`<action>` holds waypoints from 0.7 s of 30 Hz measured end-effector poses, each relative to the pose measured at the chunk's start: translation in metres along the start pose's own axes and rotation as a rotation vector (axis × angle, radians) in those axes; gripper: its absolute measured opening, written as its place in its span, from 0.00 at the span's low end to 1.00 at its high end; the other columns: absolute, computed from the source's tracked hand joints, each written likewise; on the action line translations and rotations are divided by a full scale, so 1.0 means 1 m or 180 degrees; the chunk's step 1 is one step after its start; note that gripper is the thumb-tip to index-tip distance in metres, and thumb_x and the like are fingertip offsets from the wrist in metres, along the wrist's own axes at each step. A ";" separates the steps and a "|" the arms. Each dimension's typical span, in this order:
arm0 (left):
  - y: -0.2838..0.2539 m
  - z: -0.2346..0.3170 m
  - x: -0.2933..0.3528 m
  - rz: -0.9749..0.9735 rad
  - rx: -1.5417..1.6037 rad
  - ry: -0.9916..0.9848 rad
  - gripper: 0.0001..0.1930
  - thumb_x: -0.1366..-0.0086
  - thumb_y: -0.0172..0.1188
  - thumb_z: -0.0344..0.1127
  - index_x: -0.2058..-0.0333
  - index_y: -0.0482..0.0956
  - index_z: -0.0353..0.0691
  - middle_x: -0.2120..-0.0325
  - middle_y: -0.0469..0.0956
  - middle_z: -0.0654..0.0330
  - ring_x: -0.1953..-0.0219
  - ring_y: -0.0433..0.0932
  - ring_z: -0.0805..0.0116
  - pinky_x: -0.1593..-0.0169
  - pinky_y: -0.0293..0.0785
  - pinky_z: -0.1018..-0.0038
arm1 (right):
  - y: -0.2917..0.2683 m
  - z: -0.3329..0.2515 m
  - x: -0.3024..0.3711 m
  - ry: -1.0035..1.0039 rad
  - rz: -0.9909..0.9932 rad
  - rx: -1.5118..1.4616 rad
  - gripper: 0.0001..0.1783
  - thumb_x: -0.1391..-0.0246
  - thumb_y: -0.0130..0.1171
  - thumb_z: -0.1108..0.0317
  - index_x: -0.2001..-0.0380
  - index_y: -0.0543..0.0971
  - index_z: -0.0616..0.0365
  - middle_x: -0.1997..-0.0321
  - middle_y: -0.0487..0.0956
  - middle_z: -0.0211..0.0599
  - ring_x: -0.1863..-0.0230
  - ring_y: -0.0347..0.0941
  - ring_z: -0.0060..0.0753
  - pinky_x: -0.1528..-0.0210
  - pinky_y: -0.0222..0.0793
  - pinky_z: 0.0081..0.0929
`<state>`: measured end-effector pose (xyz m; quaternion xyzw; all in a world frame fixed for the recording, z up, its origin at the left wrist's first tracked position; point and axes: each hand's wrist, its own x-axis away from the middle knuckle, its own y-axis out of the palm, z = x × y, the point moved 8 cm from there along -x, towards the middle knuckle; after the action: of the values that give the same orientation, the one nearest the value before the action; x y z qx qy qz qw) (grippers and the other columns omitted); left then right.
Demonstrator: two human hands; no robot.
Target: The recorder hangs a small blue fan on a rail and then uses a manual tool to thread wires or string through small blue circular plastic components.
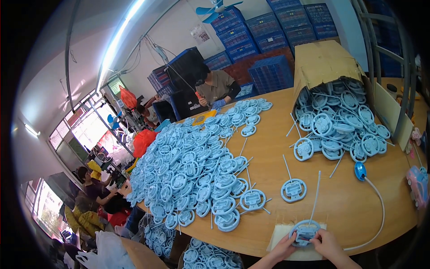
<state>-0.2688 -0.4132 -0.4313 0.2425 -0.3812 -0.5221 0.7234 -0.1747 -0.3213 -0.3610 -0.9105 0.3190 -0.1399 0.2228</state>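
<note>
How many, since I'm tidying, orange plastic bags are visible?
2: one orange plastic bag up by the windows, the other beside the wooden table's left edge. Others may be hidden.

Counts: light-blue plastic steering-wheel toy parts
One wheel [305, 233] between both hands; one lone wheel [294, 190] just beyond them; two uncountable heaps, left [192, 170] and far right [340, 123].

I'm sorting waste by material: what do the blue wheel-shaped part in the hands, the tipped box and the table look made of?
The wheel-shaped part, held by the left hand and right hand, looks like moulded plastic: uniform pale blue with a soft sheen. The tipped box looks like corrugated cardboard: dull brown, creased flaps. The table looks like varnished wood or laminate: orange-brown and glossy.
</note>
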 end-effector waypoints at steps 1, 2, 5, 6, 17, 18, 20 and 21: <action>0.002 0.000 0.000 -0.0006 0.0049 -0.0024 0.22 0.34 0.40 0.44 0.47 0.57 0.38 0.51 0.64 0.57 0.48 0.63 0.65 0.44 0.58 0.64 | -0.001 -0.001 0.000 0.0029 0.0013 0.0001 0.10 0.60 0.61 0.68 0.80 0.72 0.62 0.85 0.72 0.41 0.81 0.69 0.33 0.77 0.64 0.29; 0.000 0.001 -0.001 -0.0017 0.0057 -0.0057 0.22 0.34 0.40 0.44 0.47 0.57 0.38 0.51 0.64 0.57 0.48 0.63 0.65 0.44 0.58 0.64 | -0.003 -0.009 -0.002 -0.0010 0.0025 0.0128 0.10 0.60 0.60 0.67 0.80 0.72 0.63 0.84 0.72 0.44 0.81 0.70 0.40 0.77 0.65 0.32; -0.004 0.004 0.005 -0.0206 -0.0018 0.0043 0.22 0.35 0.40 0.45 0.47 0.56 0.37 0.51 0.64 0.57 0.48 0.63 0.64 0.44 0.58 0.63 | 0.003 -0.020 0.001 -0.0020 -0.0072 0.0292 0.10 0.60 0.60 0.66 0.80 0.72 0.62 0.84 0.72 0.45 0.81 0.70 0.42 0.77 0.64 0.33; -0.006 0.006 0.007 -0.0130 -0.0034 0.0031 0.23 0.35 0.40 0.45 0.47 0.56 0.37 0.51 0.64 0.57 0.48 0.63 0.64 0.44 0.58 0.63 | 0.006 -0.021 0.002 -0.0031 -0.0146 0.0318 0.11 0.59 0.60 0.66 0.80 0.72 0.62 0.84 0.72 0.43 0.81 0.69 0.38 0.77 0.64 0.30; -0.002 0.014 0.003 0.0018 -0.0476 0.0181 0.26 0.41 0.51 0.49 0.50 0.61 0.38 0.53 0.68 0.55 0.51 0.67 0.60 0.47 0.63 0.60 | 0.030 0.003 -0.006 -0.0219 -0.0240 0.0070 0.09 0.55 0.54 0.67 0.74 0.73 0.63 0.76 0.74 0.51 0.72 0.73 0.49 0.71 0.67 0.39; -0.003 0.022 0.007 -0.0005 -0.0462 0.0276 0.25 0.41 0.50 0.49 0.51 0.63 0.38 0.54 0.68 0.54 0.52 0.68 0.60 0.47 0.64 0.61 | 0.023 -0.021 -0.007 -0.0201 -0.0341 0.0297 0.10 0.55 0.54 0.66 0.76 0.73 0.65 0.76 0.74 0.54 0.72 0.72 0.52 0.71 0.67 0.41; -0.001 0.025 0.005 -0.0002 -0.0494 0.0438 0.23 0.38 0.46 0.47 0.50 0.62 0.38 0.52 0.67 0.54 0.50 0.66 0.59 0.47 0.62 0.58 | 0.019 -0.023 -0.010 -0.0323 -0.0213 0.0346 0.10 0.56 0.54 0.67 0.78 0.72 0.66 0.78 0.72 0.56 0.73 0.72 0.54 0.71 0.66 0.42; 0.002 0.024 0.003 -0.0078 -0.0498 0.0469 0.23 0.37 0.44 0.47 0.49 0.61 0.38 0.51 0.66 0.54 0.49 0.65 0.58 0.46 0.62 0.57 | 0.019 -0.019 -0.011 -0.0357 -0.0190 0.0296 0.10 0.57 0.54 0.67 0.78 0.72 0.66 0.78 0.72 0.57 0.73 0.71 0.54 0.71 0.66 0.43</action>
<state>-0.2859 -0.4142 -0.4148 0.2277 -0.2820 -0.5397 0.7598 -0.2008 -0.3333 -0.3556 -0.9147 0.2719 -0.1100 0.2781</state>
